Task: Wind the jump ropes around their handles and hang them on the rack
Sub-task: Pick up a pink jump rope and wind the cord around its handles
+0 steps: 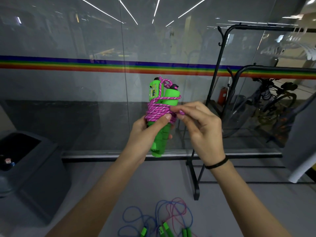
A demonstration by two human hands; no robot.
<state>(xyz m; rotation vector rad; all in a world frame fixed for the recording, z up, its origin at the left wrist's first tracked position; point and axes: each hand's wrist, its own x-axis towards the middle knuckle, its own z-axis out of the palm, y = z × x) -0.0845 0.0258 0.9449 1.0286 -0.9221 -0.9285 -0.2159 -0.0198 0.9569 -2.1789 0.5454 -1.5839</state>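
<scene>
The black rack (pixel 196 189) stands to the right against the glass wall, well apart from the work and with none of these ropes visible on it. On the floor near the person's feet lie the loose jump ropes (pixel 166 229), blue and pink cords tangled and unwound. Held up at chest height between the two hands is the pair of green handles (pixel 159 134), upright and side by side, with the pink rope (pixel 158 112) coiled in many turns round their upper half. The left hand (pixel 145 134) has its grip closed round the handles, thumb pressing on the coils. The right hand (pixel 200 127) pinches the last bit of pink rope just beside the coils. Winding looks nearly finished; next comes tucking that end under a turn, snugly enough to hold, before carrying the bundle to the rack.
</scene>
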